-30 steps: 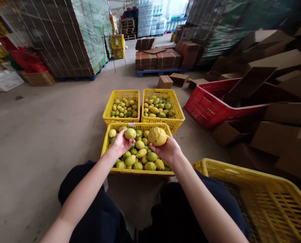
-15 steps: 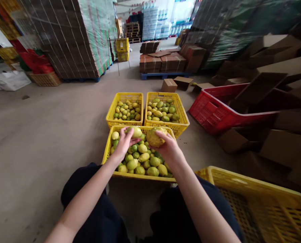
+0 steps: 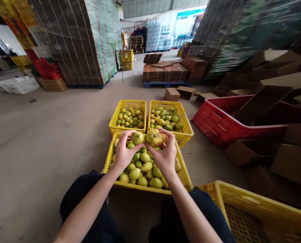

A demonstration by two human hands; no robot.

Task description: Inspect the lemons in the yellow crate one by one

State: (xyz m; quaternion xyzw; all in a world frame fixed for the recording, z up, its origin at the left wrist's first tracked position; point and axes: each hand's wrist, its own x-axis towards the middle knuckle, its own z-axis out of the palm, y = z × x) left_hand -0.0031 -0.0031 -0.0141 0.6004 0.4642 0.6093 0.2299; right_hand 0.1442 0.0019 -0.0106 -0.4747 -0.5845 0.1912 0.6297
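Observation:
Between the thumb and fingers of my left hand [image 3: 125, 150] is a smooth yellow-green lemon [image 3: 137, 138], its end turned toward me. My right hand [image 3: 167, 152] grips a bigger, bumpy yellow lemon [image 3: 154, 138] by its side. The two fruits are held side by side above the near yellow crate [image 3: 150, 189], a small gap between them. Green and yellow lemons [image 3: 146, 166] fill this crate, partly covered by my hands. Just beyond it, the left yellow crate [image 3: 112, 122] and the right yellow crate [image 3: 188, 130] hold more such fruit.
A yellow crate [image 3: 217, 194] stands by my right knee. Farther right are a red crate [image 3: 216, 118] and a heap of cardboard boxes [image 3: 292, 162]. Flattened cartons [image 3: 174, 72] lie on a blue pallet ahead. Tall wrapped stacks [image 3: 69, 40] rise on both sides.
Both hands have turned the lemons so their ends face me and brought them closer together. The view has tilted up slightly, so the crates appear lower.

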